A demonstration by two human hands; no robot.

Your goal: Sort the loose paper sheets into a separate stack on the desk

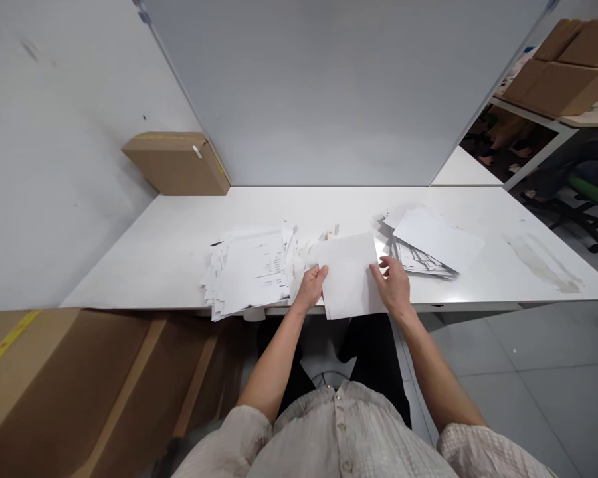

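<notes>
two bare hands work one white paper (351,272) at the front edge of one white table (488,226), seen from where i stand in the room. the left hand (311,287) is closed on the paper's left side, thumb on top and fingers tucked beneath. the right hand (393,282) is at the opposite side, its thumb against the edge and its fingers curled and slightly parted; whether they pinch the paper, i cannot tell, nor whether it is one sheet or several. the paper is between two loose piles: one printed pile (254,269) by the left hand, its edges uneven, and one fanned pile (433,236) to the right, a blank sheet uppermost. the sheets in each are too overlapped to count. just behind the paper is one small tan object (329,235). one cardboard box (179,156) sits at the table's back left corner, beside one tall grey panel (349,93). at far right, at least two brown cartons (568,73) are stacked above one wheeled chair (578,209).
</notes>
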